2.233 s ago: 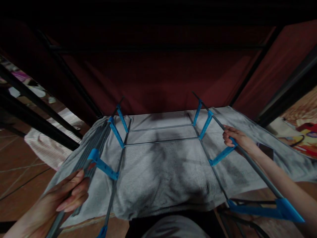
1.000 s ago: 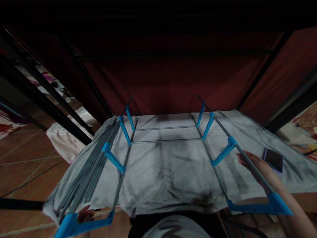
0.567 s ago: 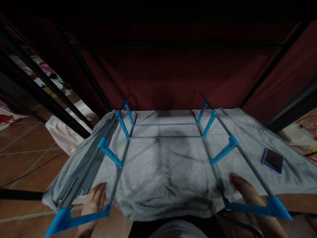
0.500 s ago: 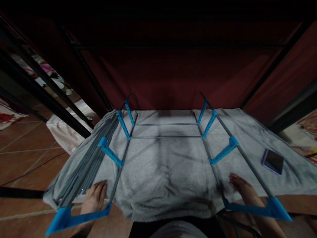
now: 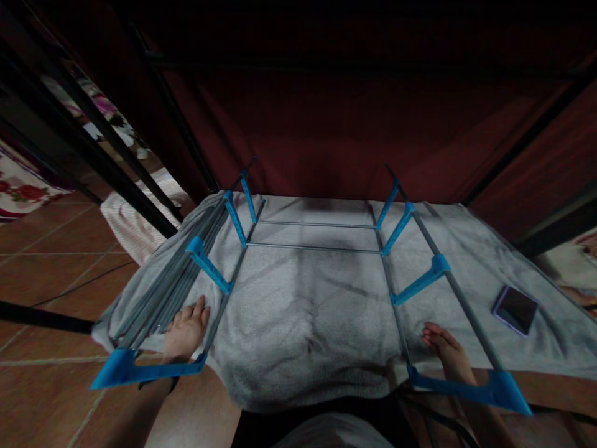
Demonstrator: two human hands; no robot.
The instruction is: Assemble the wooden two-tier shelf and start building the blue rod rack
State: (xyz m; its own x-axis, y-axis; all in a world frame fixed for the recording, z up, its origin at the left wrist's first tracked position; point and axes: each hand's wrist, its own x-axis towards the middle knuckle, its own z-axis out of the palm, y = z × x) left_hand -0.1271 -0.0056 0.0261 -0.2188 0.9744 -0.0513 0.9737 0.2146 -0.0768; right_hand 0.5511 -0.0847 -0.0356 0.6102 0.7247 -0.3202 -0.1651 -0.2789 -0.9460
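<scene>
A rack frame of grey tubes (image 5: 313, 247) and blue plastic brackets (image 5: 420, 281) stands on a grey blanket (image 5: 298, 311). My left hand (image 5: 186, 330) lies open on the blanket, its fingers somewhat apart. It is inside the left end bracket (image 5: 158, 371), beside a bundle of loose grey tubes (image 5: 180, 280). My right hand (image 5: 445, 350) reaches in over the right end bracket (image 5: 466, 391). Its fingers are stretched out low over the blanket between the right side's two tubes, and nothing shows in them. I cannot tell whether that hand touches the cloth.
A phone (image 5: 515, 309) lies on the blanket at the right. Dark red panels (image 5: 326, 137) with black metal bars stand behind. Black bars (image 5: 93, 137) slant down at the left, above a striped cloth (image 5: 135, 218) and the tiled floor (image 5: 56, 274).
My left hand has moved forward along the blanket, its fingers now more spread. My right hand has shifted slightly left. The view has tilted a little; the rack stays in place.
</scene>
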